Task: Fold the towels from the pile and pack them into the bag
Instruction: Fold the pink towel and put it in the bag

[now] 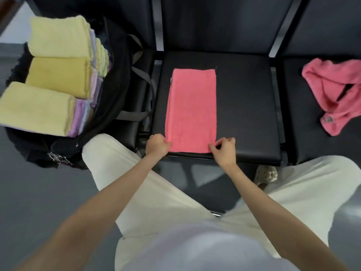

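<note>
Hands, left [157, 144] and right [224, 149], each grip pinching the pink towel's [192, 106] near corners.

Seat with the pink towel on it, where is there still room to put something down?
On the middle seat, the bare black patch right of the flat pink towel is free. The right seat holds the crumpled pink towel, bare only at its near-left part. The bag is crowded with folded towels.

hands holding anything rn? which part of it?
Yes. Both hold the pink towel lying flat on the seat: left hand pinches its near left corner, right hand pinches its near right corner.
</note>
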{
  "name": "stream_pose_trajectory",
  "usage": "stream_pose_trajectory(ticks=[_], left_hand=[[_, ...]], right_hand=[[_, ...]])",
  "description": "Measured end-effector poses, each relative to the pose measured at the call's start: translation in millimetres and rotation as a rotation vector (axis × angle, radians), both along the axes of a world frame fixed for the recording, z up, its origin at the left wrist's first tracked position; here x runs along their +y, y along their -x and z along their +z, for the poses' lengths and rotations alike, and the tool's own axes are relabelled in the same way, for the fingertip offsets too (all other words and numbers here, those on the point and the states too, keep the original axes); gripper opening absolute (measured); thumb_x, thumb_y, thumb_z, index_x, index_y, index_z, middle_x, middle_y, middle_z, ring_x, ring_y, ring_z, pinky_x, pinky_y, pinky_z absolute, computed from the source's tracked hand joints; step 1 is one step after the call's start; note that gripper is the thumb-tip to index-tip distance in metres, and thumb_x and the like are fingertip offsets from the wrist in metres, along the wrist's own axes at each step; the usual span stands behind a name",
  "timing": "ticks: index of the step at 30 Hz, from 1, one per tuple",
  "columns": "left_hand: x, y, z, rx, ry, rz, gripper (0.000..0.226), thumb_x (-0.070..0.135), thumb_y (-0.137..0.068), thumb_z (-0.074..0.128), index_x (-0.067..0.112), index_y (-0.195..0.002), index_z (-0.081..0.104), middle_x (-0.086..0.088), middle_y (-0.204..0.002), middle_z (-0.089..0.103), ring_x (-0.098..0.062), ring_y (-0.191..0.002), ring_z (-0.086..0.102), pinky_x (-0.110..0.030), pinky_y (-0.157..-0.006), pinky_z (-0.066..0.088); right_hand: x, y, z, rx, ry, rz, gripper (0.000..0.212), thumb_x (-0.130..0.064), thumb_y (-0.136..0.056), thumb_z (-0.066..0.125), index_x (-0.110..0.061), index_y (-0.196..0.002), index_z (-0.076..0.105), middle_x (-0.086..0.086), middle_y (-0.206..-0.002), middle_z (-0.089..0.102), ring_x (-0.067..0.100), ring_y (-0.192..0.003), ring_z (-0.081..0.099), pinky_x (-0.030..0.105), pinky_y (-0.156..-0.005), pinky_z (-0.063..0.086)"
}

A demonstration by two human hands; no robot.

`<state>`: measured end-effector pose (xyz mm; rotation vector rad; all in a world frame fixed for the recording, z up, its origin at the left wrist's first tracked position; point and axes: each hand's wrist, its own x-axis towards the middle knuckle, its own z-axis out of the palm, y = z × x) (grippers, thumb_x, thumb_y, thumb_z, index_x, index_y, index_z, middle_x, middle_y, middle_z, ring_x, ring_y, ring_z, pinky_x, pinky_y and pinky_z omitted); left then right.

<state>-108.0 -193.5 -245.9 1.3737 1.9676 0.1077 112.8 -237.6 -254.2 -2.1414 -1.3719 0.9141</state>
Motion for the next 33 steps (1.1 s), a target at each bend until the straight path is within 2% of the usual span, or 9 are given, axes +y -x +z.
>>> stream_pose_trajectory(ticks=[4,7,13,19,21,24,28,30,33], left_hand=[[-26,-8,20,-0.335,0.151,0.209,0.023,0.014,-0.087,0.063,0.013,-0.068,0.05,-0.01,-0.074,0.06,-0.022,-0.065,0.058,-0.033,-0.067,0.051],[-41,-10,45,-0.533,0.283,0.283,0.01,0.009,-0.091,0.061,0.006,-0.083,0.056,-0.011,-0.072,0.064,-0.017,-0.06,0.061,-0.028,-0.059,0.054],[-22,-8,72,-0.777,0.186,0.425,0.012,0.01,-0.093,0.057,0.016,-0.104,0.057,-0.003,-0.062,0.064,-0.01,-0.047,0.058,-0.025,-0.053,0.053],[34,-20,65,-1.084,0.248,0.668,0.008,0.013,-0.093,0.057,0.006,-0.091,0.061,-0.008,-0.08,0.07,-0.013,-0.069,0.064,-0.023,-0.06,0.054],[47,-30,55,-1.082,0.232,0.749,0.01,0.011,-0.094,0.054,0.004,-0.088,0.059,-0.01,-0.081,0.066,-0.014,-0.068,0.062,-0.022,-0.055,0.055],[59,-39,38,-1.045,0.2,0.847,0.006,0.005,-0.093,0.053,0.001,-0.094,0.057,-0.013,-0.08,0.061,-0.018,-0.066,0.061,-0.022,-0.047,0.054],[59,-45,27,-0.943,0.089,0.806,0.029,0.008,-0.095,0.054,0.001,-0.123,0.051,-0.017,-0.101,0.063,-0.024,-0.085,0.066,-0.03,-0.07,0.057],[52,-45,24,-0.71,-0.035,0.571,0.045,0.011,-0.092,0.057,0.006,-0.135,0.044,-0.014,-0.113,0.062,-0.024,-0.093,0.064,-0.034,-0.08,0.056],[33,-33,24,-0.278,-0.254,-0.041,0.035,0.014,-0.086,0.063,0.01,-0.12,0.06,-0.005,-0.114,0.063,-0.02,-0.101,0.061,-0.034,-0.09,0.05]], right_hand=[[-12,-15,15,0.289,0.097,-0.189,0.021,-0.009,-0.082,0.065,-0.012,-0.07,0.048,0.006,-0.066,0.059,0.019,-0.06,0.06,0.033,-0.059,0.051],[-23,-22,35,0.522,0.179,-0.272,0.022,-0.006,-0.085,0.064,-0.013,-0.08,0.044,0.011,-0.062,0.061,0.011,-0.038,0.055,0.022,-0.038,0.045],[-8,-30,63,0.743,0.088,-0.322,0.002,-0.008,-0.088,0.061,-0.01,-0.088,0.062,0.002,-0.055,0.061,0.009,-0.044,0.053,0.019,-0.043,0.042],[43,-19,67,1.032,0.08,-0.614,0.01,0.003,-0.088,0.057,0.003,-0.078,0.06,0.01,-0.057,0.065,0.016,-0.056,0.062,0.02,-0.052,0.052],[59,-15,58,1.012,0.075,-0.688,0.017,0.005,-0.088,0.054,0.002,-0.071,0.055,0.012,-0.057,0.064,0.017,-0.054,0.063,0.022,-0.053,0.054],[72,-9,44,0.932,0.076,-0.68,0.007,0.004,-0.088,0.052,0.009,-0.089,0.057,0.016,-0.065,0.063,0.017,-0.048,0.064,0.025,-0.052,0.057],[74,-10,32,0.822,0.057,-0.512,0.042,-0.009,-0.091,0.06,0.001,-0.128,0.043,0.016,-0.091,0.067,0.03,-0.087,0.07,0.039,-0.078,0.059],[68,-15,29,0.579,-0.018,-0.301,0.043,-0.009,-0.086,0.062,-0.005,-0.127,0.047,0.006,-0.089,0.066,0.026,-0.088,0.07,0.038,-0.083,0.057],[52,-28,24,0.178,-0.131,0.125,0.026,-0.005,-0.077,0.065,-0.009,-0.103,0.063,-0.002,-0.089,0.064,0.014,-0.08,0.062,0.022,-0.074,0.048]])
